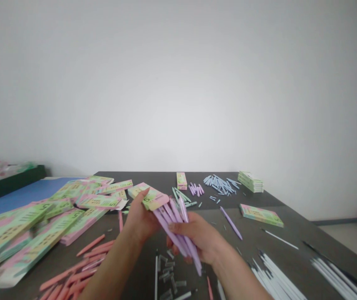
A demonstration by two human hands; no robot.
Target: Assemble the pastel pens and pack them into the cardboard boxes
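My left hand [139, 221] grips a flat green and pink pen box [149, 196] by its near end, above the dark table [291, 233]. My right hand [202, 241] is closed around a bunch of several purple pens [178, 229], whose far ends sit at the box's open end. Both hands are held close together at the table's middle, near its front. Small grey pen parts [169, 271] lie on the table just below my hands.
A heap of green and pink boxes [41, 225] covers the left side, with pink pens [81, 266] in front. Farther back lie purple pens [196, 189], blue pens [220, 184], a box stack [250, 181] and a single box [261, 214]. White pens [275, 279] lie at right.
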